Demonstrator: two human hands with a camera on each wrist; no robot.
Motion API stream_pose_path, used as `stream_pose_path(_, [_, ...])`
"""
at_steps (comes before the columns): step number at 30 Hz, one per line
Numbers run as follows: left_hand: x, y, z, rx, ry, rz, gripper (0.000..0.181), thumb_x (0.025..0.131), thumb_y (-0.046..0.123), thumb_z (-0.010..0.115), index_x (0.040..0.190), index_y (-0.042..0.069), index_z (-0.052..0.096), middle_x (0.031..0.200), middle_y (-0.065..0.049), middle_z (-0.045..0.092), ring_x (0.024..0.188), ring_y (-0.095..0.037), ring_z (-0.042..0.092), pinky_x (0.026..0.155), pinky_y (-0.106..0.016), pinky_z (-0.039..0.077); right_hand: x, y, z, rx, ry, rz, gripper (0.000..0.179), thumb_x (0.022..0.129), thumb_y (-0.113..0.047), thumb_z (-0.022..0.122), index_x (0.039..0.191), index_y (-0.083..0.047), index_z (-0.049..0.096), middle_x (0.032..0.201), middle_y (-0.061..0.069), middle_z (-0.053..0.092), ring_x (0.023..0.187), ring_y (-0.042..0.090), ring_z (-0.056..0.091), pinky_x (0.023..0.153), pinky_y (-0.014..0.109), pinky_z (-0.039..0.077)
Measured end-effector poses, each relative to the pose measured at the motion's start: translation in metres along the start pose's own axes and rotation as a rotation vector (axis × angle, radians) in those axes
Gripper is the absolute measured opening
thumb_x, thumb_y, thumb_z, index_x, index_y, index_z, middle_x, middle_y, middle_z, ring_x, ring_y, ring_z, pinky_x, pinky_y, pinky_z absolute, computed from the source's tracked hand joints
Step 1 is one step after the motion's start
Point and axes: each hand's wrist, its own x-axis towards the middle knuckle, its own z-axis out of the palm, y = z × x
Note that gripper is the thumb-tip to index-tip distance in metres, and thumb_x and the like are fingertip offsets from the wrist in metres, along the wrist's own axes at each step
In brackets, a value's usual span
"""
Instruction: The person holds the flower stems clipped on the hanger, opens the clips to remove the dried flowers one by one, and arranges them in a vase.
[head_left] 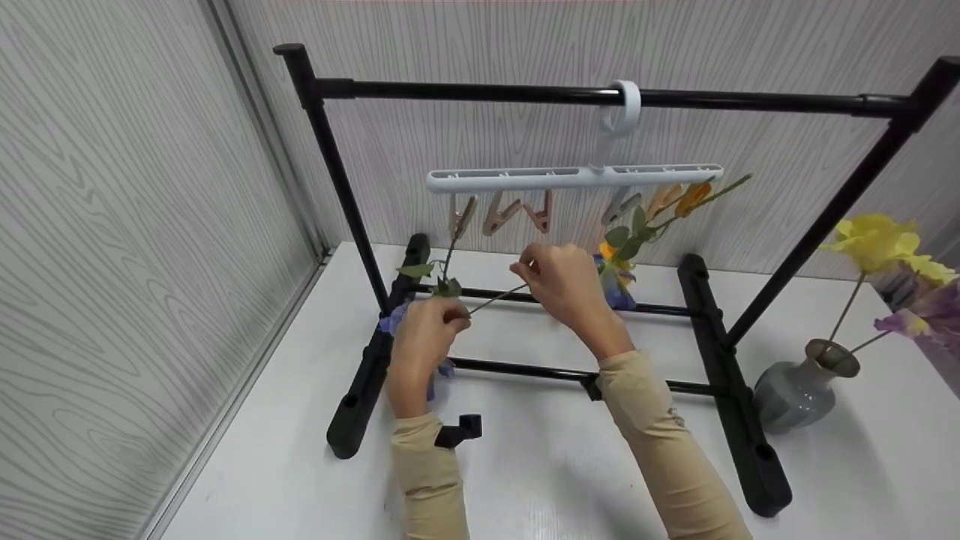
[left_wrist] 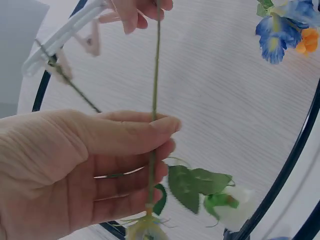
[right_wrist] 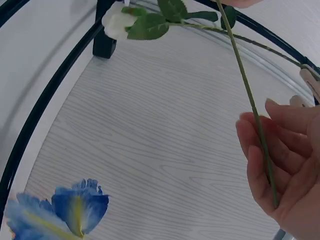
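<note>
My left hand [head_left: 427,337] pinches the green stem [left_wrist: 157,75] of an artificial flower between thumb and fingers. Its pale yellowish flower base [left_wrist: 146,231] points down below that hand, and blue-purple petals [head_left: 394,321] show beside the hand in the head view. My right hand [head_left: 568,289] holds the stem's bare end, which runs across its curled fingers and palm. Above the hands hangs a white clip hanger [head_left: 517,178]. A white rose [right_wrist: 117,22] with green leaves hangs head down from its leftmost clip [head_left: 465,217]. Between both sides are pink clips [head_left: 538,214] with nothing in them.
A black rack [head_left: 480,91] carries the hanger and stands on the white table [head_left: 525,465]. Blue and orange flowers [head_left: 616,281] hang from the hanger's right side. At the right, a grey vase [head_left: 795,397] holds yellow [head_left: 874,240] and purple flowers [head_left: 926,322].
</note>
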Motion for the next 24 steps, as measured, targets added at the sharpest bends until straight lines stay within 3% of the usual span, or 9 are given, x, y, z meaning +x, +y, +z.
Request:
stream_pose_path(4, [0.002, 0.0, 0.003, 0.045, 0.134, 0.027, 0.004, 0.09, 0.007, 0.079, 0.088, 0.01, 0.08, 0.083, -0.004, 0.075, 0.076, -0.02, 0.069, 0.069, -0.041, 0.056, -0.012, 0.004, 0.0, 0.017, -0.098, -0.009, 0.012, 0.097, -0.006, 0.072, 0.088, -0.001, 0.078, 0.08, 0.01, 0.075, 0.066, 0.023, 0.068, 0.063, 0.042, 0.057])
stream_pose_path(8, [0.004, 0.003, 0.005, 0.072, 0.189, 0.072, 0.004, 0.088, 0.008, 0.081, 0.085, 0.009, 0.08, 0.081, -0.003, 0.073, 0.075, -0.021, 0.069, 0.067, -0.042, 0.055, -0.025, 0.007, 0.0, 0.093, -0.127, -0.002, 0.015, 0.097, 0.006, 0.064, 0.092, 0.001, 0.078, 0.086, 0.012, 0.075, 0.075, 0.025, 0.07, 0.073, 0.044, 0.059])
stream_pose_path(15, [0.006, 0.013, 0.012, 0.132, 0.167, 0.186, 0.006, 0.086, 0.006, 0.083, 0.083, 0.008, 0.078, 0.081, -0.004, 0.07, 0.077, -0.023, 0.068, 0.068, -0.041, 0.056, -0.046, 0.008, 0.002, 0.146, -0.187, -0.023, 0.019, 0.093, 0.016, 0.063, 0.097, 0.004, 0.078, 0.089, 0.015, 0.074, 0.085, 0.029, 0.072, 0.077, 0.044, 0.06])
stream_pose_path(24, [0.009, 0.027, 0.028, 0.184, 0.08, 0.26, 0.012, 0.082, -0.002, 0.082, 0.081, 0.008, 0.078, 0.085, -0.005, 0.073, 0.084, -0.027, 0.07, 0.071, -0.043, 0.058, -0.073, 0.022, 0.0, 0.153, -0.249, 0.03, 0.024, 0.09, 0.016, 0.063, 0.093, 0.0, 0.08, 0.09, 0.012, 0.075, 0.086, 0.026, 0.072, 0.078, 0.045, 0.06])
